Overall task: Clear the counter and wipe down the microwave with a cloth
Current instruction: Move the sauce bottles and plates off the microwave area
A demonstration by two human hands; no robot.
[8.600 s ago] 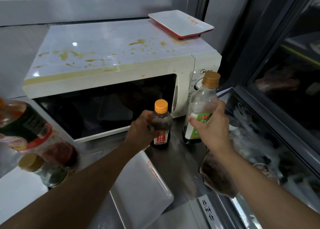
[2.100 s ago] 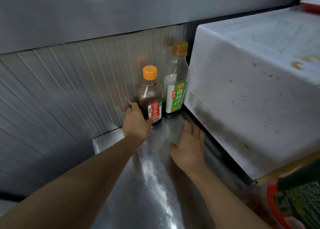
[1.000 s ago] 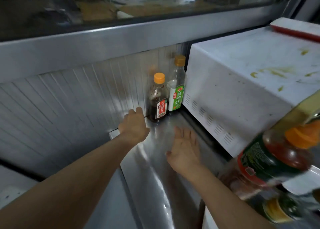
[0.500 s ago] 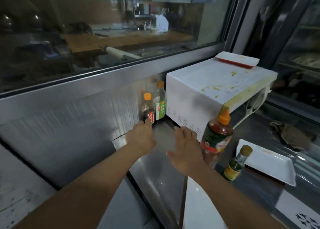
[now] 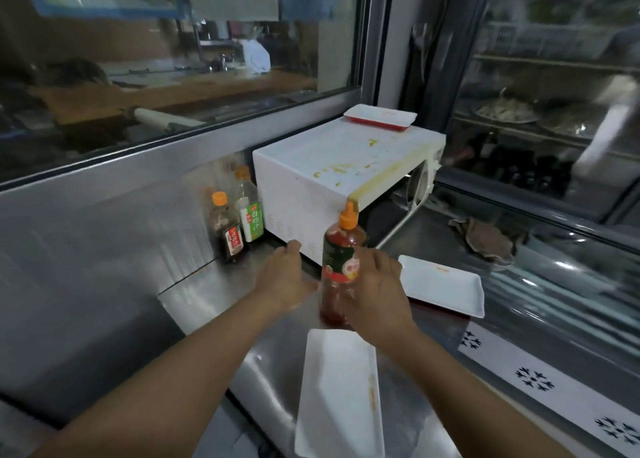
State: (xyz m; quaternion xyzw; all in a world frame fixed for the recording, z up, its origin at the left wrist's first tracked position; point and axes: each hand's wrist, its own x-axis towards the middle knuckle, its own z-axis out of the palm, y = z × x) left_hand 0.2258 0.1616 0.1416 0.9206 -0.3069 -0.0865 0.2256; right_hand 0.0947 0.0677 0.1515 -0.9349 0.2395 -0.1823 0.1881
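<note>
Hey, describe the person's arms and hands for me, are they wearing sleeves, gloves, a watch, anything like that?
Both forearms are bare right to the frame edge, no sleeves visible. The left hand and right hand wear no gloves, and no watch, bracelet or ring shows.

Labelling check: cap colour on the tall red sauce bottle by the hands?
Orange, on the tall red sauce bottle; clearest in the head view.

Steel table (image 5: 207, 295), shiny, streaked with glare. Standing on it: white microwave (image 5: 332, 180) at back; dark sauce bottle (image 5: 227, 231) and green-labelled bottle (image 5: 248, 212) side by side, just left of microwave, against wall. Red sauce bottle (image 5: 341, 267) upright near middle. White tray (image 5: 341, 395) at near edge; second white tray (image 5: 445, 284) to right. Crumpled brown cloth (image 5: 485, 238) further right.
</note>
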